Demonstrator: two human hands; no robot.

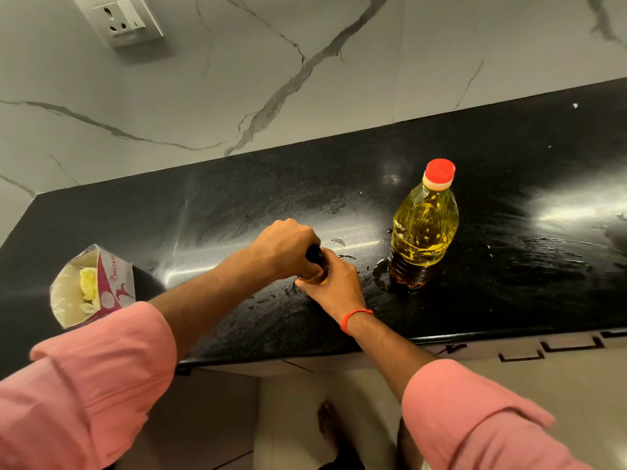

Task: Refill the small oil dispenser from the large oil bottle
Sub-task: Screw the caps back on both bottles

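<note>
Both hands' grip clamps small dispenser (pixel 314 266): left hand (pixel 286 245) on top, right hand (pixel 334 284) round body | large bottle (pixel 422 225) right

Black speckled stone countertop (pixel 509 157), glossy, with bright light reflections and wet smears across its surface. Backsplash wall (pixel 237 79) of grey-veined white marble-look slabs. Switch-and-socket plate (pixel 118 20) mounted upper left. Pale tiled floor (pixel 291 418) below the counter edge. Cabinet front (pixel 559 351) bears dark angular inlay.

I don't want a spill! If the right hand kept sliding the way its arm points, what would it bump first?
Nothing close, probably: the right hand points up-left past the dispenser it holds, toward the wall. The big bottle stands off to its right.
</note>
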